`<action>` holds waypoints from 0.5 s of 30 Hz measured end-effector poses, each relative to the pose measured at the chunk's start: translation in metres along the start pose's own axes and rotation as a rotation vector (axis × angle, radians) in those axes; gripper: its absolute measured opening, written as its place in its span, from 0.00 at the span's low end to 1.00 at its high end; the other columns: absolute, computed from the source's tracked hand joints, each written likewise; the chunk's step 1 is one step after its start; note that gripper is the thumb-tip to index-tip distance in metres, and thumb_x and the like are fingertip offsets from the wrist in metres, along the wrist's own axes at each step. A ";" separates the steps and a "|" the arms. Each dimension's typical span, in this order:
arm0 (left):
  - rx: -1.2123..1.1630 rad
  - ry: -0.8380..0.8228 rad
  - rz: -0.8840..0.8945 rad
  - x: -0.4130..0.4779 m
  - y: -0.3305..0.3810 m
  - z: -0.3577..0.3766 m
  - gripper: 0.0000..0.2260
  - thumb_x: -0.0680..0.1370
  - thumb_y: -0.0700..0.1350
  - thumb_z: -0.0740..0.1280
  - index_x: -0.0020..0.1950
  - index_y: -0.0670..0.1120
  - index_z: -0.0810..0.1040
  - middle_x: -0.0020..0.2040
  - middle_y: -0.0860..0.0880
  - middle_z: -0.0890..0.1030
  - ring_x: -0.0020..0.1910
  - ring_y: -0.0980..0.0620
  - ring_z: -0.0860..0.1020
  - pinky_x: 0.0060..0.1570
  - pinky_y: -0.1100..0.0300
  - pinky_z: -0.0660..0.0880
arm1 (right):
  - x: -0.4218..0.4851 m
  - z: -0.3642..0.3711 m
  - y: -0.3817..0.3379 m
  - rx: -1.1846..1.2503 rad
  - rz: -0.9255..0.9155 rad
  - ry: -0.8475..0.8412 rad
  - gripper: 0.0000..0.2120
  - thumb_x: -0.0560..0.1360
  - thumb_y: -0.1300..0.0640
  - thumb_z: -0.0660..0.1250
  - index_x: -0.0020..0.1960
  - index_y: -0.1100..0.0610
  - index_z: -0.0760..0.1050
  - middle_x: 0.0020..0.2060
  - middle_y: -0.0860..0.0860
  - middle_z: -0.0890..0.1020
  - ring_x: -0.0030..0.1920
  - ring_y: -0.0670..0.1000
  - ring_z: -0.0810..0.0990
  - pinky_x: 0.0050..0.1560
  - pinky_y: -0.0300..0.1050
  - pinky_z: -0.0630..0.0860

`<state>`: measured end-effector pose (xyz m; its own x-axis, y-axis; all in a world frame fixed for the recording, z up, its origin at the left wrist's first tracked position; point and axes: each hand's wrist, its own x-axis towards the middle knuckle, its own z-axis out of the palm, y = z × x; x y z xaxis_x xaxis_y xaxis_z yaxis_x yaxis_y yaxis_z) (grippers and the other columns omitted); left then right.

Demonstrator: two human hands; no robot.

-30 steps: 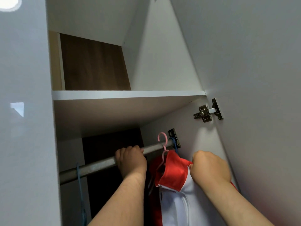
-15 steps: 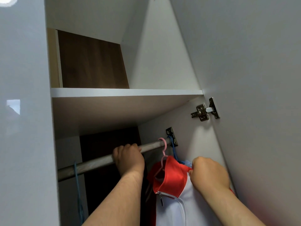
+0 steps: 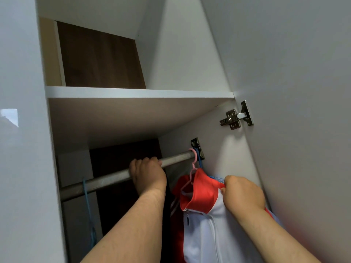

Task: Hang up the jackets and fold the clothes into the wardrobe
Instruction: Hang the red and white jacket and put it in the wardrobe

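A white jacket with a red collar (image 3: pixel 205 223) hangs on a pink hanger (image 3: pixel 193 164), whose hook sits over the metal rail (image 3: pixel 106 179) at its right end. A blue hanger (image 3: pixel 199 161) hooks the rail just behind it, by the rail bracket. My left hand (image 3: pixel 147 175) grips the rail near its middle. My right hand (image 3: pixel 243 192) pinches the jacket's right shoulder beside the collar. The lower part of the jacket is out of frame.
An empty blue hanger (image 3: pixel 89 211) hangs from the rail's left end. A white shelf (image 3: pixel 138 92) runs above the rail. The open wardrobe door with its metal hinge (image 3: pixel 236 117) stands close on the right. The left wardrobe wall (image 3: pixel 24 149) is near.
The pink hanger's hook has dropped from above the rail onto it. The jacket now hangs from the rail. Both hands keep their hold.
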<state>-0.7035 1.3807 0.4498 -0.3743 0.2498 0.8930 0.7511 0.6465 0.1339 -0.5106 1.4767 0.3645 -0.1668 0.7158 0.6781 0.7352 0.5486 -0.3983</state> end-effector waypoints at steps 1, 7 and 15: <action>0.011 -0.003 0.000 -0.002 0.000 0.000 0.12 0.81 0.47 0.57 0.56 0.51 0.79 0.52 0.51 0.80 0.58 0.49 0.74 0.73 0.53 0.54 | -0.004 0.001 0.001 0.010 -0.010 0.008 0.02 0.77 0.53 0.62 0.46 0.50 0.72 0.50 0.48 0.81 0.52 0.54 0.81 0.40 0.44 0.65; 0.119 -0.076 0.005 -0.020 0.005 0.005 0.25 0.82 0.43 0.52 0.79 0.44 0.53 0.80 0.42 0.53 0.79 0.43 0.46 0.74 0.48 0.33 | -0.039 0.009 0.006 0.045 -0.095 0.200 0.12 0.59 0.69 0.74 0.39 0.57 0.80 0.35 0.54 0.78 0.36 0.61 0.77 0.35 0.49 0.73; -0.071 -0.320 -0.006 -0.110 0.028 -0.001 0.29 0.82 0.53 0.56 0.79 0.42 0.52 0.79 0.41 0.53 0.79 0.44 0.51 0.75 0.51 0.54 | -0.086 0.014 0.013 0.072 -0.026 0.234 0.37 0.49 0.71 0.76 0.59 0.62 0.81 0.51 0.64 0.81 0.48 0.68 0.82 0.46 0.61 0.80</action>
<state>-0.6410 1.3704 0.3556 -0.5220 0.4677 0.7133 0.7805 0.5992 0.1783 -0.4956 1.4284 0.2926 -0.0216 0.5860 0.8100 0.6825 0.6007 -0.4164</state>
